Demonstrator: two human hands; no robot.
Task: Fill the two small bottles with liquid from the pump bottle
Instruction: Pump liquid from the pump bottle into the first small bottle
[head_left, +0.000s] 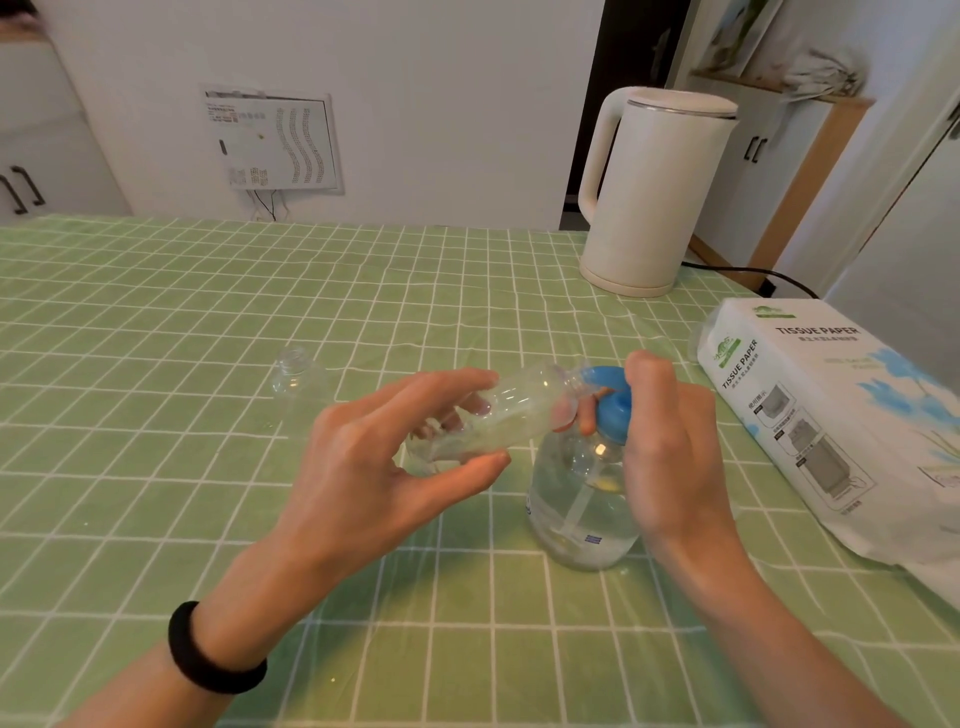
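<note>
My left hand (384, 467) grips a bottle (498, 415) tilted mouth-first to the pump (613, 402), which my right hand (670, 441) clasps for pressing.

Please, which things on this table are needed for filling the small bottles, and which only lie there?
Belong to the job: pump bottle, under the right hand; tilted small bottle, held by the left hand; second small bottle, standing uncapped.
Just lying about: electric kettle; tissue paper pack.

Two small bottles show: a tilted bottle (511, 415) and an upright bottle (295, 373). There is one pump bottle (582, 499), one kettle (654, 192) and one tissue pack (831, 415).
</note>
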